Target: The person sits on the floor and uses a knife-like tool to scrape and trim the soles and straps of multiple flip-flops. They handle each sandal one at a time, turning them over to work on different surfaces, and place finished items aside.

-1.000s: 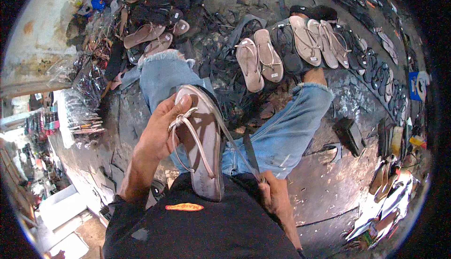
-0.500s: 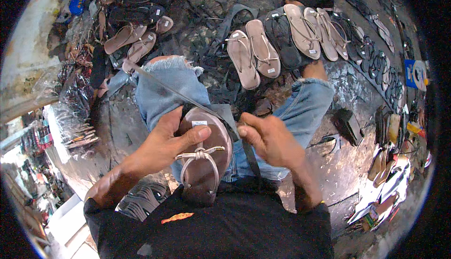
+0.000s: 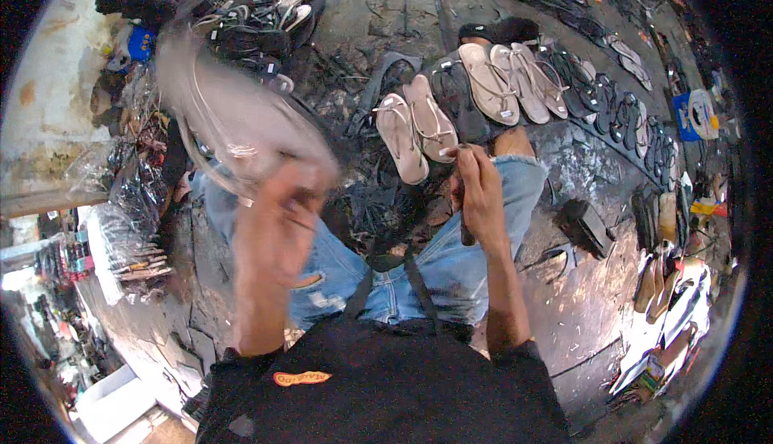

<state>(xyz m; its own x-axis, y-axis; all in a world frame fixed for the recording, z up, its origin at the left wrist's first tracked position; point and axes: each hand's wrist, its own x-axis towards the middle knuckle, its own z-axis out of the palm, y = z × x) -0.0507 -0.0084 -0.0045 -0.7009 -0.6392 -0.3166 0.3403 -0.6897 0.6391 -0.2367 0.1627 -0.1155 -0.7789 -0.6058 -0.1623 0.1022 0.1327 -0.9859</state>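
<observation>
My left hand [image 3: 286,218], smeared by motion, grips one end of a beige sandal [image 3: 250,114]. The sandal is raised over my left knee and tilts away to the upper left, its thin straps blurred. My right hand [image 3: 481,194] is closed in front of my right knee. A dark handle [image 3: 467,233] sticks out below its fingers; the rest of that tool is hidden by the hand. Just beyond the right hand lie a beige thong sandal [image 3: 432,118] and another beside it [image 3: 400,138], each with a small white label.
A row of beige and black sandals [image 3: 489,86] runs to the right. Dark sandals [image 3: 254,40] are piled at the far left. Plastic bags [image 3: 133,178] lie at left, a black block [image 3: 588,227] at right. Dark scraps [image 3: 386,210] cover the floor between my knees.
My left hand has lifted the sandal off my lap, up and to the left. The right hand has moved away from it, up and to the right. The long grey strip no longer shows.
</observation>
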